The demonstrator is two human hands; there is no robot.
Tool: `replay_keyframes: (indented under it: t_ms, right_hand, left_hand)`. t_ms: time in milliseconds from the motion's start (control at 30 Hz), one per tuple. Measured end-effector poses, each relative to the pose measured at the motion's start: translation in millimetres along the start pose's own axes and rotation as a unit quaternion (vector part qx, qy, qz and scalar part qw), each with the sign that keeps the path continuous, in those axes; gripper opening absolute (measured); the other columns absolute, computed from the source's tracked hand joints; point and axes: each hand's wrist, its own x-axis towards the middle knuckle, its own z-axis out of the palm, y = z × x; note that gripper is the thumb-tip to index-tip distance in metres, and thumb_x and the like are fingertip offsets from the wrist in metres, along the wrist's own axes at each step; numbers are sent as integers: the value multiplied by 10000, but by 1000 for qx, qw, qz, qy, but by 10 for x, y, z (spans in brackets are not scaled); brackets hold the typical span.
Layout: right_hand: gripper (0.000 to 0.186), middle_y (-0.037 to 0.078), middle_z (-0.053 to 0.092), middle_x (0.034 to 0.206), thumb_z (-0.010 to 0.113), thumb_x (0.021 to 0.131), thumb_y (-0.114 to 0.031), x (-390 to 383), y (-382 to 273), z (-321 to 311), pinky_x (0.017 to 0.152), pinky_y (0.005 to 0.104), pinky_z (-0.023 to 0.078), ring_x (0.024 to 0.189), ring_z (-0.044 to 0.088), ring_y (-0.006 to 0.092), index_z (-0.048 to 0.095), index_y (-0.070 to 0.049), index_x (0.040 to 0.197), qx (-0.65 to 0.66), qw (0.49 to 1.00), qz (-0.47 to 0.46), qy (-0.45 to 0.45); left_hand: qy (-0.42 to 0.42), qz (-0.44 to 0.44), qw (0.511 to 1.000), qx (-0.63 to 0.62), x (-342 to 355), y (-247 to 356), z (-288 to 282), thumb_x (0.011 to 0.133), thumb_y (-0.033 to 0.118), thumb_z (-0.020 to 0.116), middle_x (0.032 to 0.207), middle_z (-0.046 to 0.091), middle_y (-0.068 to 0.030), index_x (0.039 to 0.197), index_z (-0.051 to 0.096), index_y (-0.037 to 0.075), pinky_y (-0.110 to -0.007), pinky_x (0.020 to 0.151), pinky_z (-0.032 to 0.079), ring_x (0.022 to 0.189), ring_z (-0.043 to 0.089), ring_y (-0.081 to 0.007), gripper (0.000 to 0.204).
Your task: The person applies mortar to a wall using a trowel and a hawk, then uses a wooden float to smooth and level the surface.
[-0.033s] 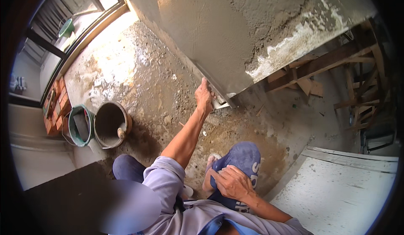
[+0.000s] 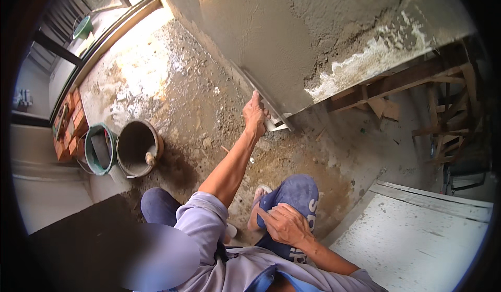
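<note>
My left hand point(image 2: 254, 117) reaches forward and grips a plastering trowel point(image 2: 279, 121) with a long, thin metal blade. Seen nearly edge-on, the blade lies along the lower edge of a wall of wet grey plaster point(image 2: 261, 36), close to the corner; my fingers hide most of the handle. Bent at the knuckles, my right hand point(image 2: 287, 225) rests on my right knee in dark blue trousers, its thumb out to the left and nothing visible in it. Rough, cracked plaster and a whitish bare patch point(image 2: 360, 62) show farther right on the wall.
At left stand a dark bucket point(image 2: 138, 148) with a tool handle inside and a green bucket point(image 2: 100, 148). Red bricks point(image 2: 70, 127) lie beyond them. Wooden frames point(image 2: 443, 104) fill the right side, above a white speckled board point(image 2: 417, 229). Wet grit covers the floor point(image 2: 193, 114).
The trowel has shifted slightly up along the wall's edge with my left hand, and its angle differs a little. My right hand stays on the knee. The whole view has moved slightly.
</note>
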Motion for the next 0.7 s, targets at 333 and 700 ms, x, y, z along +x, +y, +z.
replay_keyframes:
  t_ms: [333,700]
  right_hand:
    - [532,126,595,819,640,781,-70,-583,-712,-782,799,427,486,819,592,324,541,-80,1304,178,969,41,-164]
    - [424,204,618,1217,600,819,-118,-1198,-1227,-1233,1053,464,373,1172,553,366,602,-29,1234,260,915,85,-295]
  left_hand:
    - [35,11,999,2,-1496,1482,1381,966,436,582,659,431,13,986,599,0,-259,387,413,464,462,-96,437]
    - [-37,235,965,112,-3043,2685,2763,940,352,625,864,664,-93,1021,654,-10,-311,596,513,726,617,-155,372]
